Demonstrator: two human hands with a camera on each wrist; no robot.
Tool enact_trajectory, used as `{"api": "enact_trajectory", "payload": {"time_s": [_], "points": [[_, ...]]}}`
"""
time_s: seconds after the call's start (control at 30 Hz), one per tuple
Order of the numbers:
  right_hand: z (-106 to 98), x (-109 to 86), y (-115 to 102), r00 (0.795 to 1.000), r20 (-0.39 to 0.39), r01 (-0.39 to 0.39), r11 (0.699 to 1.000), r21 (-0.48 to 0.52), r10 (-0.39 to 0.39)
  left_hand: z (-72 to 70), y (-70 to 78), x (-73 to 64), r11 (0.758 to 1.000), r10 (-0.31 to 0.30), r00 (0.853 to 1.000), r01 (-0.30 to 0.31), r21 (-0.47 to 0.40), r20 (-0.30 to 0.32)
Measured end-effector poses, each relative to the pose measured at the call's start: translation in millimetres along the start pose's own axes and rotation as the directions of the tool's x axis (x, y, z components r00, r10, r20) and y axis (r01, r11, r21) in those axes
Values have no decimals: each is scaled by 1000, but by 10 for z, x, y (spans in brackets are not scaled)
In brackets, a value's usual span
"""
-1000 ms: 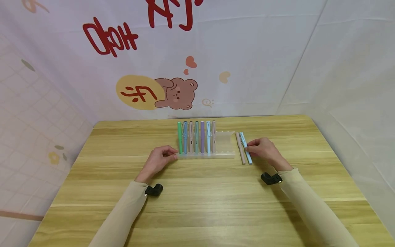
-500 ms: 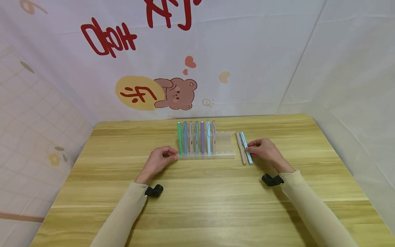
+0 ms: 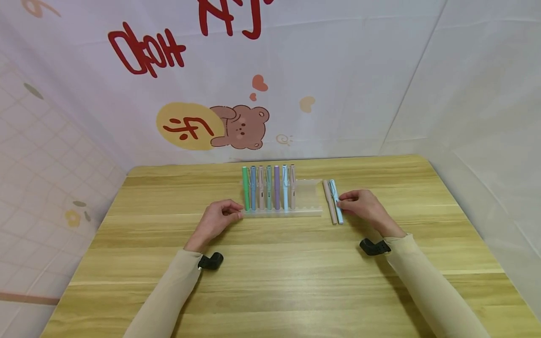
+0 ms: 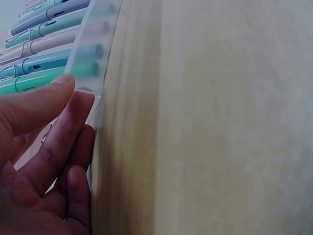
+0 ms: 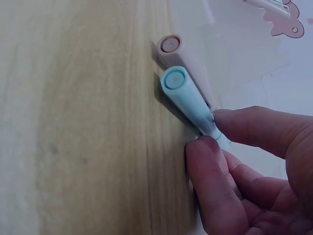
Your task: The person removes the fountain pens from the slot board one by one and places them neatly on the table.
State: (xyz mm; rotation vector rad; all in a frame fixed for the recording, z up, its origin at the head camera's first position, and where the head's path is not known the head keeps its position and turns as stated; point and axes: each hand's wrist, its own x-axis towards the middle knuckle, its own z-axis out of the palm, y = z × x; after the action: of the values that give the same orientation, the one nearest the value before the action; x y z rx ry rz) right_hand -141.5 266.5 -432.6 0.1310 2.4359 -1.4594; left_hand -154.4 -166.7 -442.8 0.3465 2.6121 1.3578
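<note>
A clear pen rack (image 3: 308,212) stands on the table with several pens upright in its left part, from a green pen (image 3: 246,188) to a pinkish-grey pen (image 3: 292,188). My left hand (image 3: 217,218) holds the rack's left end, thumb beside the green pen's lower end (image 4: 83,69) and forefinger at the corner. To the right of the rack, a second pinkish-grey pen (image 3: 329,203) and a light blue pen (image 3: 336,203) lie side by side. My right hand (image 3: 362,207) pinches the light blue pen between thumb and fingers near its middle.
The wooden table (image 3: 279,277) reaches back to a white cloth (image 3: 346,70) printed with a bear. Another cloth hangs along the right side. Black wrist mounts (image 3: 374,246) sit on both sleeves.
The light blue pen's lower end has shifted slightly left, closer to the pinkish-grey pen beside it. My left hand keeps its place on the rack. The head view has tilted slightly.
</note>
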Motion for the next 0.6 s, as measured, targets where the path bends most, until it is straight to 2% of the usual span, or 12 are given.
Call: {"api": "enact_trajectory", "payload": {"time_s": [0.47,0.6], "points": [[-43,-52,30,1000,12,1,1000,30,-1,4,11,6,1000,-2,1000,2,-1,-7],[-31,-82,34,1000,-9,23,1000,-11,-23,-2,0,6,1000,11,1000,-11,7,-7]]}}
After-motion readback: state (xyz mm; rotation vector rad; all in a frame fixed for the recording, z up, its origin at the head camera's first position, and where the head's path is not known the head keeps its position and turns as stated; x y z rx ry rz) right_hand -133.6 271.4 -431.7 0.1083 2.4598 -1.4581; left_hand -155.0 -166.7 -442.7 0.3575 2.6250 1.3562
